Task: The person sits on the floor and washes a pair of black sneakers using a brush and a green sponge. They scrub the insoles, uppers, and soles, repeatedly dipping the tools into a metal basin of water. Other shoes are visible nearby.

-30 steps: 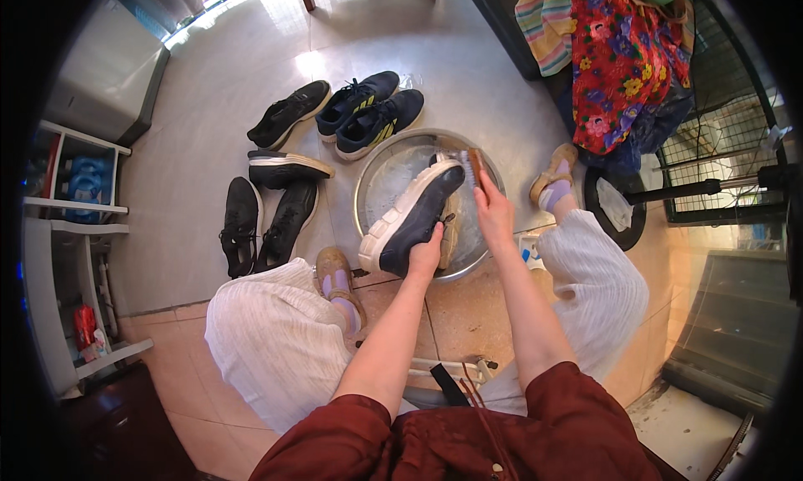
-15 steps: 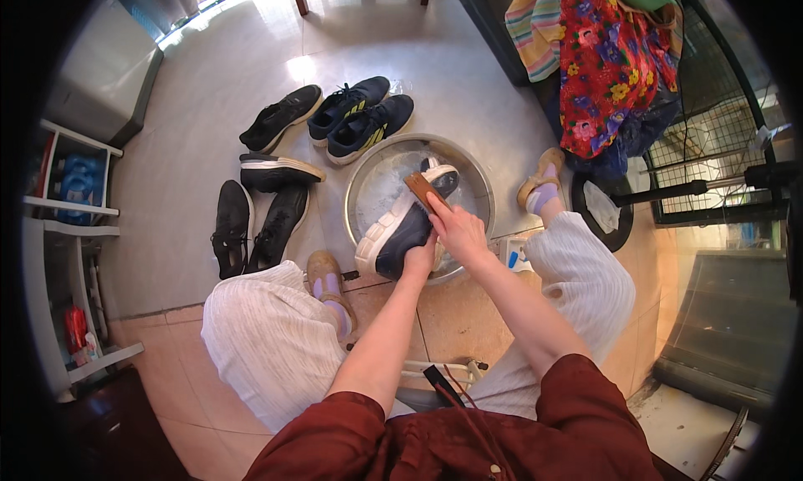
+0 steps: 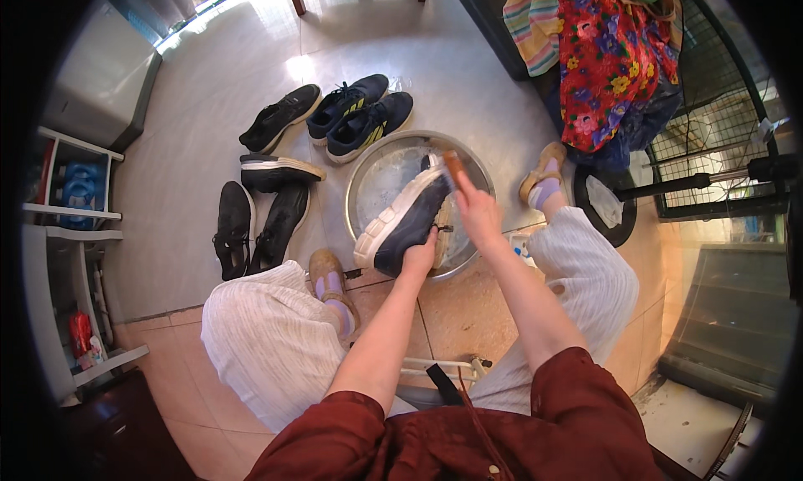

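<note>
A navy sneaker (image 3: 407, 223) with a thick white sole is tilted over a round metal basin (image 3: 355, 173), toe away from me. My left hand (image 3: 420, 255) is closed around its heel and collar end. In my right hand (image 3: 480, 217) is a wooden scrubbing brush (image 3: 452, 165), its bristles against or close to the toe end of the shoe. Cloudy, sudsy water (image 3: 378, 180) shows in the basin. A small dark and white piece pokes out beyond the toe; I cannot tell what it belongs to.
Navy sneakers (image 3: 368, 123) with yellow stripes stand beyond the basin. Several black shoes (image 3: 280, 226) lie on the floor to the left. My sandalled feet flank the basin. At right are a round black stand base (image 3: 604, 217), a flowered red cloth (image 3: 606, 71) and a wire cage (image 3: 711, 138).
My right hand has moved the brush forward and right, from the sole side to the toe, and the brush has turned. The sneaker has shifted slightly in my left hand.
</note>
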`<state>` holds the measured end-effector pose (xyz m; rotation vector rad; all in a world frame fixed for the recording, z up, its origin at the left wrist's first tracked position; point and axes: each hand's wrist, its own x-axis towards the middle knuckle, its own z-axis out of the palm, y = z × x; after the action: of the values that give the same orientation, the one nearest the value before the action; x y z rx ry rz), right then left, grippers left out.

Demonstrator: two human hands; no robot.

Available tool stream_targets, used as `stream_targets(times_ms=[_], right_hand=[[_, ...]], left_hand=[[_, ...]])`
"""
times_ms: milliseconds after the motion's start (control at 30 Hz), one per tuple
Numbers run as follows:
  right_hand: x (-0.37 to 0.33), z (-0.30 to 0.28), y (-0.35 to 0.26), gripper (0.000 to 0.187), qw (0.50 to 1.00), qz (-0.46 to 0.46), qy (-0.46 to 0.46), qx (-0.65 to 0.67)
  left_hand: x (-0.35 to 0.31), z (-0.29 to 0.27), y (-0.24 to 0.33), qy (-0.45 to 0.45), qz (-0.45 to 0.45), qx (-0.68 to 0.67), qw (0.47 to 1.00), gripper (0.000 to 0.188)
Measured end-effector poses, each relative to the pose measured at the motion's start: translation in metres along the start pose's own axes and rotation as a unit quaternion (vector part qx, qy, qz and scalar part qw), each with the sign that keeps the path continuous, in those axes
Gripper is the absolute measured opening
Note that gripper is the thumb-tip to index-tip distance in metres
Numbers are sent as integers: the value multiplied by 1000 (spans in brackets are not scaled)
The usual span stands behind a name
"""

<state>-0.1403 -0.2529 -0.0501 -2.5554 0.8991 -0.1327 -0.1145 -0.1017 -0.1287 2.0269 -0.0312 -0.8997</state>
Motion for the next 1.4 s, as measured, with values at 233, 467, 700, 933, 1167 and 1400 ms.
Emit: stream_targets(times_ms=[233, 467, 700, 933, 1167, 1400], right_hand=[[1, -8, -7, 43, 1000, 24, 5, 13], [-33, -4, -38, 46, 979, -161, -89, -86], [-7, -54, -6, 42, 980, -169, -76, -66], [-30, -18, -78, 41, 962, -233, -144, 9], [-9, -55, -21, 41, 973, -193, -84, -89], [-30, -55, -40, 43, 967, -232, -99, -30]], left_hand=[[6, -12, 13, -76, -69, 52, 993, 81], [15, -24, -1, -54, -13, 77, 996, 77], [28, -31, -3, -2, 198, 81, 977, 50], [57, -10, -38, -40, 304, 228, 924, 28], [31, -20, 11, 34, 288, 231, 929, 36], [41, -10, 0, -33, 236, 237, 942, 33]])
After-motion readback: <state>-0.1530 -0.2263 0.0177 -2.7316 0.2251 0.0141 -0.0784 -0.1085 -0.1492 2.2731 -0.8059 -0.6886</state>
